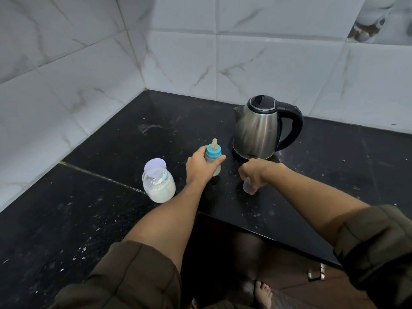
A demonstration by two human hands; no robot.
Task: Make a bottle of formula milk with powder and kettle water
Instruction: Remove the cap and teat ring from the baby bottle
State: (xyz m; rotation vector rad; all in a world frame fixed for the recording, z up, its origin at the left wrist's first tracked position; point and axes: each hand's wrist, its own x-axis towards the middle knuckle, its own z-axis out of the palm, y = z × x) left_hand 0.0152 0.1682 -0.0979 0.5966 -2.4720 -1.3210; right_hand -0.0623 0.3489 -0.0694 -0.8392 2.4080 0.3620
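A small baby bottle [213, 156] with a blue collar and a beige teat stands upright on the black counter [111, 208]. My left hand [200, 167] is wrapped around its body. My right hand [254, 173] is closed over a small clear cap [248, 186] that rests on the counter in front of the kettle. The steel kettle [258, 130] with a black lid and handle stands behind both hands. A glass jar of white powder [158, 185] sits left of the bottle, with its pale lid tilted on the mouth.
White marbled wall tiles [245, 63] close the corner behind and to the left. The counter's front edge runs diagonally below my arms. Below it are dark cabinet doors with a metal handle [316, 274] and a bare foot [263, 293] on the floor.
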